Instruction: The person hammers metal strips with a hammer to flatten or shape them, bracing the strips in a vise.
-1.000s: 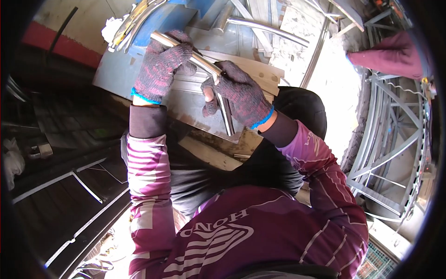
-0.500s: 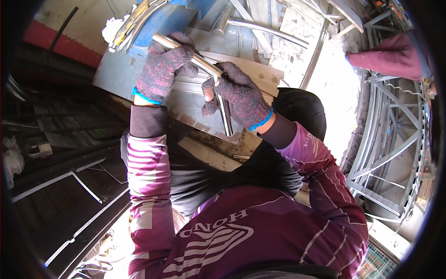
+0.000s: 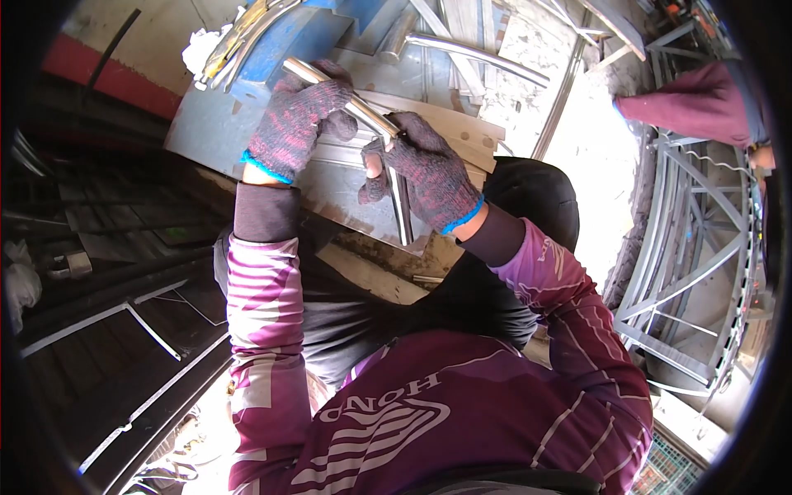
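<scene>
Both my hands wear dark knitted gloves with blue cuffs. My left hand (image 3: 297, 115) is closed around the upper leg of a shiny bent metal tube (image 3: 363, 111), which runs from the upper left down to a bend. My right hand (image 3: 427, 169) grips the tube at that bend. The tube's lower leg (image 3: 403, 219) points down from under my right hand and lies over a grey metal plate (image 3: 206, 124). My purple patterned sleeves and shirt fill the lower part of the view.
A blue machine body (image 3: 285, 37) and a white rag (image 3: 200, 48) sit behind my left hand. A curved steel handle (image 3: 483, 51) lies further back. A welded metal gate frame (image 3: 689, 272) stands at right. Another person's maroon sleeve (image 3: 693, 99) shows at upper right.
Both hands and the tube have shifted slightly up and to the right. The grip on the tube is unchanged.
</scene>
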The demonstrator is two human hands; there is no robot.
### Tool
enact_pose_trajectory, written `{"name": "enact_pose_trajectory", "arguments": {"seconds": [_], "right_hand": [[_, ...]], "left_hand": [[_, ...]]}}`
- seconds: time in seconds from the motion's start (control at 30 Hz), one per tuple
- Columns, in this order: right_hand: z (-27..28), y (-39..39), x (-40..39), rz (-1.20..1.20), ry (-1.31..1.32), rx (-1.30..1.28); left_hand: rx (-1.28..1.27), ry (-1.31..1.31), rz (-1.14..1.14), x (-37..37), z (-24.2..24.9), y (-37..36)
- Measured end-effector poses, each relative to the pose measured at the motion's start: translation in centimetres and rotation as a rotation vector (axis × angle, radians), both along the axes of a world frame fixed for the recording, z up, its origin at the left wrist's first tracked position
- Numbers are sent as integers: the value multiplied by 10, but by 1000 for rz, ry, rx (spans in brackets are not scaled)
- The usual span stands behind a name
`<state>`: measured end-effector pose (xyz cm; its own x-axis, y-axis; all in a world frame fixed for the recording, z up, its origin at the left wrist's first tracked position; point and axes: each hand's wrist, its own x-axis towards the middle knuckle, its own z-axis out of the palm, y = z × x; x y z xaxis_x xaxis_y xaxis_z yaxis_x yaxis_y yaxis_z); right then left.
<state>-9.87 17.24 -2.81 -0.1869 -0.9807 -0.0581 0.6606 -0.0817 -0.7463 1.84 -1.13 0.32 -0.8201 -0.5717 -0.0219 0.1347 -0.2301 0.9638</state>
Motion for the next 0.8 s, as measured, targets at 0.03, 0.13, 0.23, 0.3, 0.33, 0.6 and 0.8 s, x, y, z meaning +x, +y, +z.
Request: {"name": "enact_pose_trajectory", "arguments": {"seconds": [0.03,0.13,0.23,0.3,0.33,0.6,0.8], "right_hand": [[0,0,0,-3,-9,-7],[2,0,2,-12,-6,4],[1,0,1,-15,1,16],[0,0,1,-14,-7,9],[0,0,1,-12,-15,1],[2,0,-2,-17,21,13],[8,-6,-19,-49,311,118]], "left_hand": [[-1,-2,-2,0,0,0],[-10,-2,-2,-1,1,2],[-17,-4,-2,-1,2,1],[-17,-7,-5,-1,1,2],[-13,-1,2,-2,1,3],[-70,-9,10,-3,0,3],[-66,-36,54,-9,5,14]]}}
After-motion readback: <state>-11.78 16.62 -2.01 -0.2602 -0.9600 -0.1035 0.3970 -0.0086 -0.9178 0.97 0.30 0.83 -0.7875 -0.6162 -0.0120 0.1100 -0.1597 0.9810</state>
